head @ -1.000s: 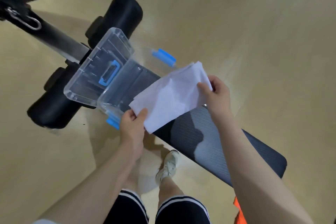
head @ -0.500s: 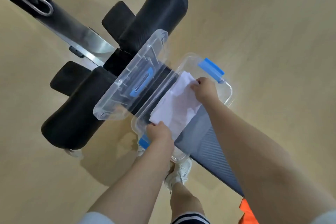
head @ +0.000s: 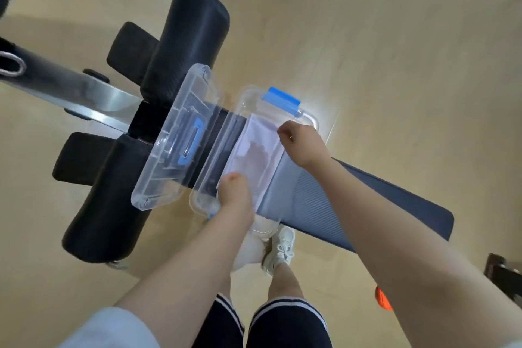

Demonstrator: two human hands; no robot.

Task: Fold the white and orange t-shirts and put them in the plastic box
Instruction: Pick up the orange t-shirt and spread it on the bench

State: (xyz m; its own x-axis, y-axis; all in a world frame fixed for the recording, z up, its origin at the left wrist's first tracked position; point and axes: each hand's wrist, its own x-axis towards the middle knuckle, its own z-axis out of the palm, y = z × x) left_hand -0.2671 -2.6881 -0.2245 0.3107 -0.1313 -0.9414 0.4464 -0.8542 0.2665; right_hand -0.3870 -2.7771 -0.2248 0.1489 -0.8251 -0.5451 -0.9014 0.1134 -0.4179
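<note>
1. Since a second ago, the folded white t-shirt (head: 260, 155) has come down from above the bench into the plastic box (head: 306, 118), and both hands have followed it inside.
2. The left hand (head: 236, 198) is curled down on the shirt's near corner; its fingers are folded under and out of sight, so whether they pinch the cloth or only press it cannot be told for certain.
3. The right hand (head: 303, 144) is closed into a loose fist at the shirt's far corner, fingertips (head: 282, 131) touching the cloth edge and seemingly gripping it.
4. Beyond the right fingertips sits the box's blue latch (head: 279, 100), just beside them.
5. To the left of both hands, the clear lid (head: 175, 144) with its blue handle (head: 192, 141) lies tilted against the box, resting over the black foam rollers (head: 186, 42).
6. Under the box and the right forearm runs the grey padded bench (head: 353, 206).
7. The shirt lies flat between the two sets of fingers, spanning the box floor on the side nearer the wrists; motion blur softens its folds.
8. A scrap of the orange t-shirt (head: 382, 299) shows behind the right forearm, well apart from both hands.
9. Below the left wrist, a white sneaker (head: 279, 251) stands on the wooden floor (head: 395, 37).
</note>
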